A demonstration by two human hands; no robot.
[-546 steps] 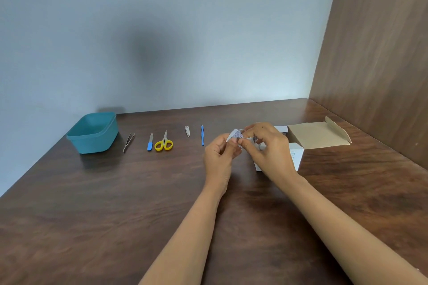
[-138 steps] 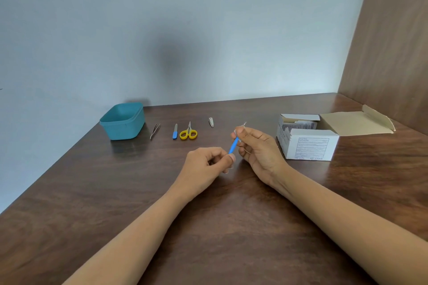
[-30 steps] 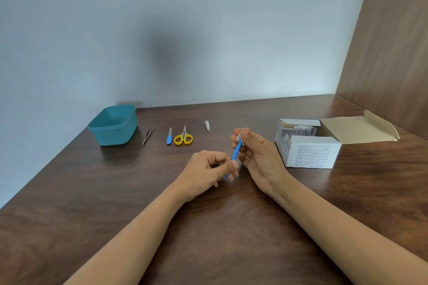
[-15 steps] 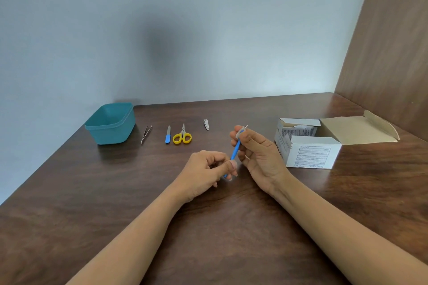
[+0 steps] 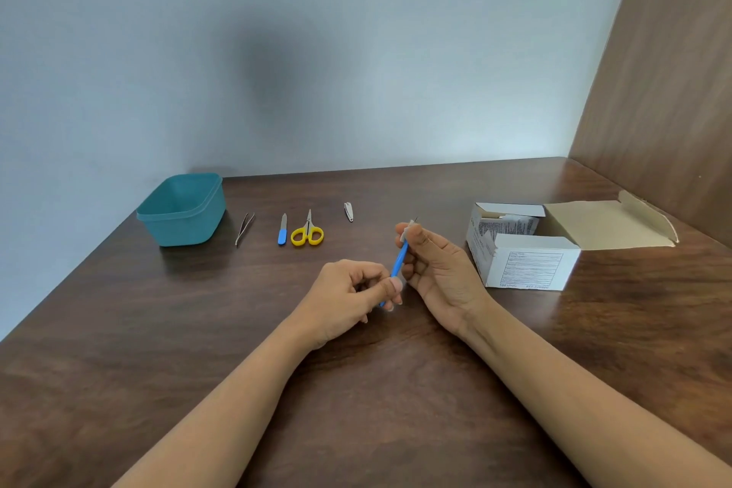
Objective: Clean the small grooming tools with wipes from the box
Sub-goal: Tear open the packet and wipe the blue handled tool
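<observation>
Left hand (image 5: 354, 295) pinches the blue tool (image 5: 397, 265), right hand (image 5: 441, 271) pinches the wipe (image 5: 405, 235) round its far tip; slippy wipe could mean a poked finger.

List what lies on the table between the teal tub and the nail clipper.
The head view shows three tools between the teal tub and the nail clipper: tweezers, a blue-handled file, then yellow-handled scissors.

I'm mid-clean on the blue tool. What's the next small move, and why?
Probably draw the wipe up over the metal tip. The right hand pinches the wipe around the upper end of the blue tool, the left hand holds its lower end, and the tip pokes out bare above the wipe.
</observation>
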